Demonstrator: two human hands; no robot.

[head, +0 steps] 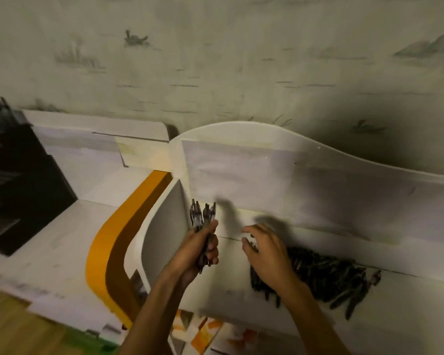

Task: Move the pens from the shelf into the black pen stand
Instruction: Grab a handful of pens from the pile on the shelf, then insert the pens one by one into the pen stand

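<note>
My left hand point(199, 252) grips a bunch of dark pens point(202, 213) upright, their clear tops sticking up above the fingers, over the left end of the white shelf point(228, 301). My right hand point(265, 252) hovers palm down over the left edge of a heap of dark pens point(326, 275) lying on the shelf; a pen seems to sit under its fingers, but blur hides the grip. The black pen stand is not in view.
The shelf has a curved white back panel point(267, 170) and a white side wall point(162, 226) on its left. An orange curved board point(105, 252) runs beside it. A dark object point(18, 180) stands at the far left. Patterned wallpaper point(215, 60) is behind.
</note>
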